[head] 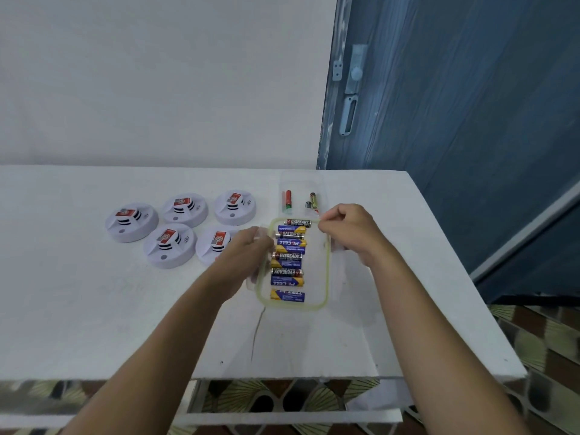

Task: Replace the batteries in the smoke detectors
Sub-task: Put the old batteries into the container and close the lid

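My hands were apart, one on each side of the clear box [327, 274] with the green rim, which sat right of centre in the frame on the white worktop [94, 309]. My left hand [251, 251] gripped its left edge with curled fingers, somewhat blurred, and my right hand [346, 233] pinched the rim at its upper right corner. Inside, the batteries [288, 262] lay in a single row running up the frame, side by side. Just above the box stood a smaller clear tray [301, 180] with a few loose cells in it. The five smoke detectors [185, 210] sat in a cluster left of centre, the nearest partly hidden behind my left hand. A blue door [470, 120] filled the upper right.
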{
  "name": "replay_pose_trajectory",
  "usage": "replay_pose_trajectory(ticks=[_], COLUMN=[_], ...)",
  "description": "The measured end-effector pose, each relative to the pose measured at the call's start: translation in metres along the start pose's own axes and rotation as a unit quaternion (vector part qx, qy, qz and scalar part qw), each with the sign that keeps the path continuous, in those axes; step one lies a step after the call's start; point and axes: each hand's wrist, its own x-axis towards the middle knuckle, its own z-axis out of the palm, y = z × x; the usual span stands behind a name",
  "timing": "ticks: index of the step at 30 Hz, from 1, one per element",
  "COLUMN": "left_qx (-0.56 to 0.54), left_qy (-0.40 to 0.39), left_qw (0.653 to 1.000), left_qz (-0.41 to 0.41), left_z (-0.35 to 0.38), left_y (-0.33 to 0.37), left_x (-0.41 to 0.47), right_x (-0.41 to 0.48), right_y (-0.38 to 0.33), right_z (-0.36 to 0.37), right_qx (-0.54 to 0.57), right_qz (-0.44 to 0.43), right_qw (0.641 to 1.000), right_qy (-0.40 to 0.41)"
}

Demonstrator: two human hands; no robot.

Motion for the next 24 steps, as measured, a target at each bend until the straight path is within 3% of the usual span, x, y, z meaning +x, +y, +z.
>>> replay_pose_trajectory(ticks=[3, 8, 12, 24], left_qx=[0.003, -0.024, -0.064, -0.12], left_qy=[0.022, 0.087, 0.123, 0.241], left_qw=[1.0, 0.996, 0.99, 0.962], left_qz=[0.009, -0.007, -0.002, 0.045], left_z=[-0.004, -0.014, -0.022, -0.026], left_y=[0.002, 0.001, 0.002, 0.015], left_x=[0.001, 0.008, 0.015, 0.038], right_x=[0.008, 0.032, 0.054, 0.038], right_y=[-0.004, 0.001, 0.007, 0.011], right_z=[0.003, 0.014, 0.023, 0.029], right_qx=[0.037, 0.058, -0.004, -0.019], right_qz=[-0.004, -0.003, 0.032, 0.089], right_qw=[0.999, 0.99, 0.996, 0.996], right_qy=[0.015, 0.129, 0.085, -0.005])
